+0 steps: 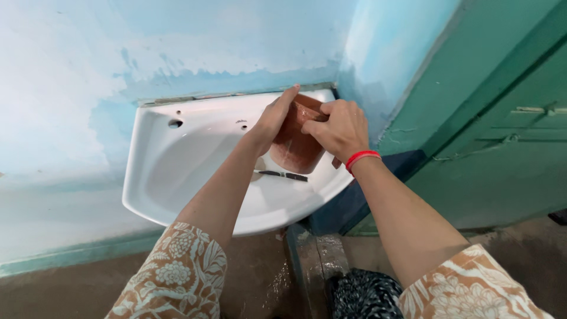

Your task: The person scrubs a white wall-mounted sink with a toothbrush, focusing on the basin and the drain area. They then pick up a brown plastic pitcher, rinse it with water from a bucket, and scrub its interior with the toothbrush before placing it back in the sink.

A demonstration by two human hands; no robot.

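Note:
A brown clay pot [298, 147] is tilted over the right side of a white wall-mounted washbasin [171, 171]. My left hand [273, 118] grips the pot's left side, fingers reaching up to its rim. My right hand [336, 130] closes over the rim on the right; a red band sits on that wrist. Below the pot, a thin dark tool [283, 175] lies in the basin bowl.
The basin hangs on a light blue wall [88, 71] in a corner. A green wooden door [502, 118] stands to the right. A wet concrete ledge [322, 260] and brown floor lie below the basin. Dark patterned cloth [363, 295] shows at the bottom.

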